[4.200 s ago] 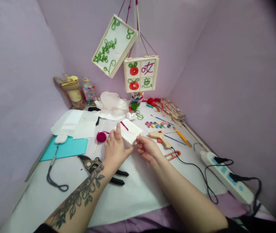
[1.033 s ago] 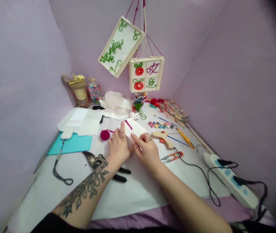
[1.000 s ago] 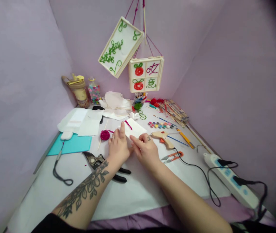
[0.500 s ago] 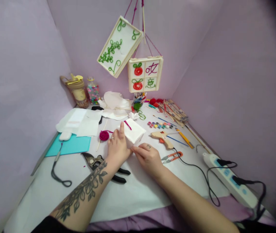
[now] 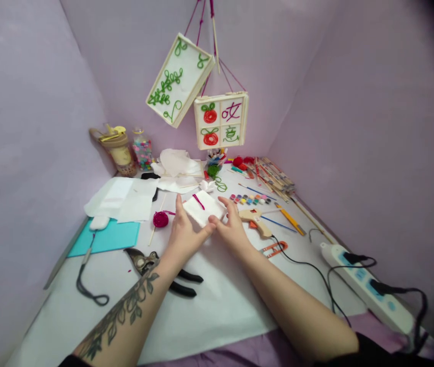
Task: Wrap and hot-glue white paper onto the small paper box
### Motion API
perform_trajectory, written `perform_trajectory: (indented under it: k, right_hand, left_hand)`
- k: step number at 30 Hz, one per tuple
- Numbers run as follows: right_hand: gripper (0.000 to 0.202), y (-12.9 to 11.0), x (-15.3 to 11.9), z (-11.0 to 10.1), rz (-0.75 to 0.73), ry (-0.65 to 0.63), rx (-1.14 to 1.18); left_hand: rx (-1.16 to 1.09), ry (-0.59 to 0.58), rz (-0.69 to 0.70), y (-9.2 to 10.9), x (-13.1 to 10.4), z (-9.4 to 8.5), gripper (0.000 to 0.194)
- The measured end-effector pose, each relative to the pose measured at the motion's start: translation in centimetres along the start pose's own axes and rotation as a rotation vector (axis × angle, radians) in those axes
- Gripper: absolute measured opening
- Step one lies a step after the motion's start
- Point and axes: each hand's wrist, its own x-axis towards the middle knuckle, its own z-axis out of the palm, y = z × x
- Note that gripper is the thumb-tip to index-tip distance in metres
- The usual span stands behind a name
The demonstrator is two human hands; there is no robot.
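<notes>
Between my two hands is a white box-like piece [image 5: 210,208] with a short magenta yarn strip [image 5: 198,202] lying on its top. My left hand [image 5: 188,232] grips its left side, index finger raised along the edge and thumb at the near corner. On the right side, my right hand [image 5: 232,228] holds it with bent fingers, its thumb also at the near corner. A magenta yarn ball [image 5: 160,219] lies left of my left hand, with a strand running toward the box.
Black-handled pruners [image 5: 184,283] lie beside my left forearm. To the right are a glue gun [image 5: 257,219], orange snips [image 5: 276,249], paints [image 5: 249,199] and a power strip [image 5: 368,288] with cables. Two decorated frames [image 5: 181,80] [image 5: 220,120] hang above the table's back.
My right hand has moved up from the near corner to the box's right side. My left hand has shifted to its left side, and more of the white top shows. The view has shifted slightly.
</notes>
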Motion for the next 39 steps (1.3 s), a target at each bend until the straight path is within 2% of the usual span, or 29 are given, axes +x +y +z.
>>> perform_trajectory:
  k: [4,9,17,20,26,31,35,39]
  right_hand:
    - [0.065,0.8,-0.2,0.2,-0.017,-0.044,0.056]
    - [0.069,1.2,-0.3,0.3,-0.063,-0.040,0.092]
    - [0.093,1.6,-0.2,-0.6,0.111,-0.068,0.279]
    - [0.089,1.3,0.2,-0.4,0.131,-0.043,0.357]
    - [0.089,1.9,0.2,-0.2,0.228,-0.019,0.344]
    - [0.074,1.8,0.6,-0.7,0.247,0.041,0.428]
    - [0.068,1.3,1.3,-0.5,0.284,0.037,0.381]
    - [0.064,1.9,1.2,-0.8,0.324,0.029,0.339]
  left_hand:
    - [-0.049,-0.007,-0.017,-0.3,0.1,-0.2,0.130]
    - [-0.022,0.015,0.004,-0.9,0.3,-0.2,0.128]
    - [-0.092,-0.004,-0.067,-0.6,0.3,-0.4,0.130]
    - [-0.086,0.002,-0.075,-0.5,0.2,-0.4,0.128]
    - [-0.083,0.011,-0.081,-0.4,0.3,-0.4,0.126]
    - [-0.083,0.011,-0.100,-0.7,0.4,-0.4,0.128]
    - [-0.061,0.019,-0.079,-0.8,0.4,-0.5,0.127]
    - [-0.055,0.018,-0.098,-0.5,0.4,-0.6,0.125]
